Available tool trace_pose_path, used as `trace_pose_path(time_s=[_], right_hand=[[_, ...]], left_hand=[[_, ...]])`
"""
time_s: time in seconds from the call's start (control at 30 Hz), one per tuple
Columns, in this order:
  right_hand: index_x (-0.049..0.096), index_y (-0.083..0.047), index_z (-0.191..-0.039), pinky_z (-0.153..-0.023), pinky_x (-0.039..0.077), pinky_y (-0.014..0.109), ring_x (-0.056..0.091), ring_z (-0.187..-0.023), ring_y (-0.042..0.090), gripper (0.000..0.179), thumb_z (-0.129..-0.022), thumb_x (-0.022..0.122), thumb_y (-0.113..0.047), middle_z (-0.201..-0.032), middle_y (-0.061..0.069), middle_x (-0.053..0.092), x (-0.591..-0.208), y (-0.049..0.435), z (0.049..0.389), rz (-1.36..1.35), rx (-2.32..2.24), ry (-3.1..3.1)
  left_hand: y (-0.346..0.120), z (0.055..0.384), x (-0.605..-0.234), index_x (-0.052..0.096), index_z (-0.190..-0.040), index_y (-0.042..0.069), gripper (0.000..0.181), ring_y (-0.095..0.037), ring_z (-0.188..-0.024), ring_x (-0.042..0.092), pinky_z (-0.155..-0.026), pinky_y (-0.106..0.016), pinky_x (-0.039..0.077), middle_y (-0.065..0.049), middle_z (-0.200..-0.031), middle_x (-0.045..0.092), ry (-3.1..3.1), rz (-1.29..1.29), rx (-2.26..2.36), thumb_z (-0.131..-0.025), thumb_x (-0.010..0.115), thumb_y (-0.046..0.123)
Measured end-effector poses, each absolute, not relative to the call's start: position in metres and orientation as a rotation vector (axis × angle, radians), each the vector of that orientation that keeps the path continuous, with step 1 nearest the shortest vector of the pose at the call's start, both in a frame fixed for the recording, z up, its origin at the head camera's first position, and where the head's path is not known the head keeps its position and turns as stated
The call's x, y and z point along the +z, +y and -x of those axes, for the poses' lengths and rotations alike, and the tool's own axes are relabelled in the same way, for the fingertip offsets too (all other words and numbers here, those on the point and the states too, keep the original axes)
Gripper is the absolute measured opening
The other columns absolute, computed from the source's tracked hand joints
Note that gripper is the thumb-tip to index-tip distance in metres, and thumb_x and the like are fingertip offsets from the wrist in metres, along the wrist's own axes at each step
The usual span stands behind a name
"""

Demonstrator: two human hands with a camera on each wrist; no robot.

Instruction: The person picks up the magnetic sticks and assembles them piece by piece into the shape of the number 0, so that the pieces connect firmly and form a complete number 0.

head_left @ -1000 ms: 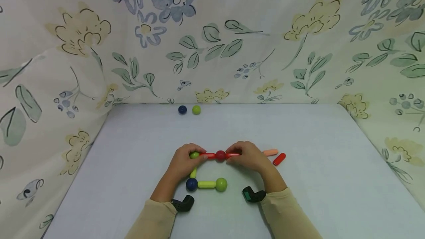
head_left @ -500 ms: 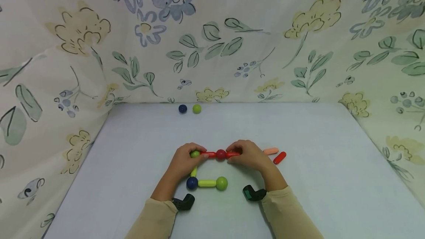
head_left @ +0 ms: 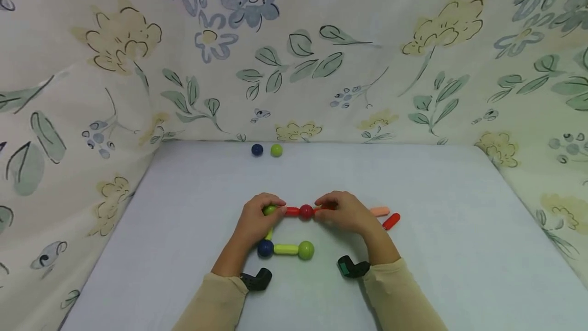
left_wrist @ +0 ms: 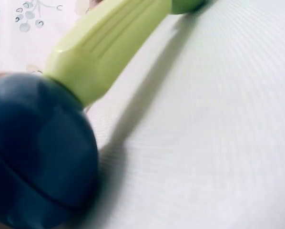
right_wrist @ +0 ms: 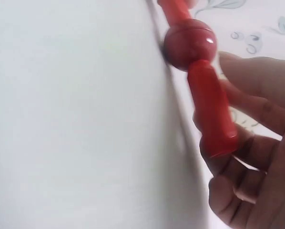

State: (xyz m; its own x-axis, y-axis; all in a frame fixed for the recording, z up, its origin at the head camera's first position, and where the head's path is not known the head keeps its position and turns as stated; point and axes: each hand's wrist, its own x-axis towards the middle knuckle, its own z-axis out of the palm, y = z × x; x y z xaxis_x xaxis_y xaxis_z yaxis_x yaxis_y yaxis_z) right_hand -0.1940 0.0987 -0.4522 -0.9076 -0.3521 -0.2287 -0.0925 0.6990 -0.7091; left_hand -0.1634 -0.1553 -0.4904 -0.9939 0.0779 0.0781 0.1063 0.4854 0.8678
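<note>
Balls and rods form a connected chain in the head view. My left hand (head_left: 257, 218) pinches the left red rod (head_left: 292, 212) right next to a green ball (head_left: 269, 210) that shows between thumb and fingers. This rod meets a dark red ball (head_left: 305, 212). On the ball's other side my right hand (head_left: 342, 212) holds another red rod (right_wrist: 211, 107), its fingers curled behind it in the right wrist view. Nearer, a dark blue ball (head_left: 265, 249) joins a yellow-green rod (head_left: 286, 250) ending in a green ball (head_left: 305, 250). Another yellow-green rod (head_left: 269, 234) slants up beneath my left hand.
Right of my right hand lie a loose orange rod (head_left: 380, 211) and a red rod (head_left: 391, 221). A blue ball (head_left: 257, 150) and a green ball (head_left: 276, 150) sit at the back of the white table (head_left: 184, 269), against the floral cloth (head_left: 294, 91).
My right thumb has risen over the red rod, covering more of it. Both hands stay at the chain, and the head view has shifted slightly.
</note>
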Motion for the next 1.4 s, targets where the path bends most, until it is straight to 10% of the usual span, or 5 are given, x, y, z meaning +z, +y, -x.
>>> trace_pose_path(time_s=[0.37, 0.57, 0.73, 1.0, 1.4], right_hand=[[0.067, -0.011, -0.125, -0.088, 0.051, 0.04, 0.06, -0.105, 0.024, 0.036, -0.092, 0.069, -0.025, -0.123, 0.008, 0.065, -0.398, 0.032, 0.28, 0.716, -0.792, 2.612], [0.054, -0.012, -0.141, -0.118, 0.025, 0.048, 0.027, -0.148, 0.029, 0.049, -0.093, 0.066, -0.018, -0.158, 0.01, 0.035, -0.402, 0.003, 0.316, 0.797, -0.569, 2.603], [0.037, -0.016, -0.152, -0.12, 0.018, 0.049, 0.015, -0.151, 0.029, 0.059, -0.097, 0.057, -0.02, -0.165, 0.007, 0.014, -0.414, -0.012, 0.325, 0.826, -0.361, 2.515], [0.057, -0.018, -0.139, -0.107, 0.039, 0.051, 0.042, -0.136, 0.035, 0.047, -0.092, 0.059, -0.013, -0.152, 0.021, 0.035, -0.399, -0.01, 0.319, 0.689, -0.309, 2.651], [0.071, -0.019, -0.108, -0.09, 0.048, 0.041, 0.056, -0.105, 0.023, 0.023, -0.086, 0.07, -0.014, -0.119, 0.004, 0.063, -0.41, 0.035, 0.29, 0.572, -0.33, 2.555]], left_hand=[[-0.158, 0.165, -0.49, 0.076, -0.102, 0.023, 0.018, -0.017, -0.108, 0.058, -0.097, -0.044, 0.045, 0.01, -0.106, 0.069, -2.774, 0.228, -1.536, -0.084, 0.078, 0.025], [-0.151, 0.161, -0.491, 0.077, -0.102, 0.022, 0.017, -0.017, -0.108, 0.059, -0.096, -0.042, 0.046, 0.008, -0.106, 0.069, -2.768, 0.292, -1.562, -0.085, 0.078, 0.023], [-0.152, 0.159, -0.492, 0.077, -0.101, 0.022, 0.016, -0.015, -0.107, 0.059, -0.094, -0.04, 0.045, 0.009, -0.107, 0.069, -2.746, 0.275, -1.574, -0.084, 0.078, 0.023], [-0.16, 0.162, -0.493, 0.077, -0.1, 0.023, 0.015, -0.015, -0.108, 0.059, -0.095, -0.041, 0.045, 0.01, -0.106, 0.069, -2.728, 0.262, -1.547, -0.085, 0.077, 0.024], [-0.158, 0.163, -0.491, 0.077, -0.101, 0.022, 0.017, -0.016, -0.107, 0.059, -0.095, -0.042, 0.045, 0.009, -0.106, 0.069, -2.737, 0.251, -1.554, -0.085, 0.078, 0.026]])
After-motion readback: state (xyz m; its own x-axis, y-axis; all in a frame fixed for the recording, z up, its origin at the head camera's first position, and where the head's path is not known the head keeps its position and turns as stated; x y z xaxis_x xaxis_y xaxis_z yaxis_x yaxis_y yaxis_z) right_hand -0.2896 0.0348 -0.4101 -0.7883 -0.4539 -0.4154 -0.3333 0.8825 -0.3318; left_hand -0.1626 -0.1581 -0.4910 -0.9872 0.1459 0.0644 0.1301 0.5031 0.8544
